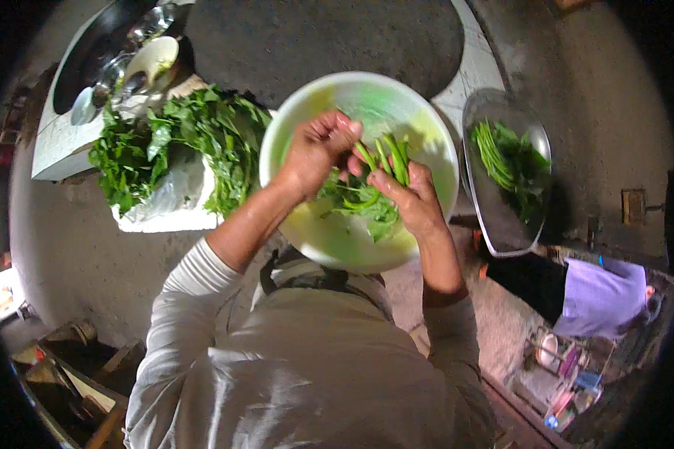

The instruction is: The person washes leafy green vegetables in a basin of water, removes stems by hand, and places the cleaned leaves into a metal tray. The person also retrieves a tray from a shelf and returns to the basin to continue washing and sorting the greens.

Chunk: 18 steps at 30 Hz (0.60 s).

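My right hand (418, 196) grips a bunch of green stems (394, 156) over a round white-rimmed basin (297, 106) with green and yellow colouring inside. My left hand (323, 149) is close beside it, fingers and thumb closed around the end of a stem. Leafy greens (379, 216) hang below the hands inside the basin; whether they rest on its bottom I cannot tell. Both hands look wet. More leafy greens (208, 123) lie heaped to the left, partly over a white container (168, 224). A metal-rimmed tray (486, 224) at the right holds a further bundle of greens (502, 157).
A large dark round surface (326, 39) lies beyond the basin, set in a pale counter (67, 151). Bowls (154, 59) and other dishes stand at the upper left. A person in a purple top (604, 297) is at the right, near a rack with containers (567, 387). Wooden boards (98, 393) lie lower left.
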Each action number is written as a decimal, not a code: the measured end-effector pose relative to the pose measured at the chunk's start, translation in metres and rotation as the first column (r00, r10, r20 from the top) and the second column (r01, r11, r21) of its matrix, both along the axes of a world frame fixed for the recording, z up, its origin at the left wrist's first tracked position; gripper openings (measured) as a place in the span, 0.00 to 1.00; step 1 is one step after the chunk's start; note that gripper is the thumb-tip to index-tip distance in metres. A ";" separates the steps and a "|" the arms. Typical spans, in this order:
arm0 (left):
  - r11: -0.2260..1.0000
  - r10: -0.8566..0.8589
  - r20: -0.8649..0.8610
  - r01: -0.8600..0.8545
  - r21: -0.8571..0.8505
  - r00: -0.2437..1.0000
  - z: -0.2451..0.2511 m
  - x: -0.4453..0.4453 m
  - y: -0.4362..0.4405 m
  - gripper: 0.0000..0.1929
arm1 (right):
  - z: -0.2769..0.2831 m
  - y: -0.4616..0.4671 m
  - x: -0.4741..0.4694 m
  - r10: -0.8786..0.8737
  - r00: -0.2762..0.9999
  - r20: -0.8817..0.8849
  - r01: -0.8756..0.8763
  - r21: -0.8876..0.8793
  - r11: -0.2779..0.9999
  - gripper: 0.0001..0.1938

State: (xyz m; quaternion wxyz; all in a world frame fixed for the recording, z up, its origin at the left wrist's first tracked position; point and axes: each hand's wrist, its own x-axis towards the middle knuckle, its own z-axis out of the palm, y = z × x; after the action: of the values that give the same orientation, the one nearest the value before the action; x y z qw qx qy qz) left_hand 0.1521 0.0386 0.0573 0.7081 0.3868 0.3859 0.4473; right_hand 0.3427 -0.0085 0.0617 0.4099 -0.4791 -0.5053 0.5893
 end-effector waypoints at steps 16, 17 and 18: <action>0.352 0.003 -0.977 0.915 -0.197 -0.211 -0.095 -0.011 -0.027 0.32 | 0.076 0.032 0.065 -0.165 0.981 -0.100 0.192 0.440 0.877 0.12; 0.341 -0.022 -0.965 0.905 -0.255 -0.263 -0.099 -0.010 -0.029 0.30 | 0.065 0.034 0.062 -0.249 0.969 0.009 0.209 0.514 0.832 0.12; 0.327 -0.029 -0.961 0.906 -0.269 -0.275 -0.101 -0.006 -0.031 0.28 | 0.048 0.037 0.057 -0.349 0.884 0.311 0.136 0.544 0.828 0.13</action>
State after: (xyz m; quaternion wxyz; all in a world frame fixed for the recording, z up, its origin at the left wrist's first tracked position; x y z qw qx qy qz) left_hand 0.1460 0.0077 -0.0436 0.1818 0.9029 0.3149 -0.2291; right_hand 0.3997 0.0284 0.1101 0.4829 -0.5248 -0.6479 0.2675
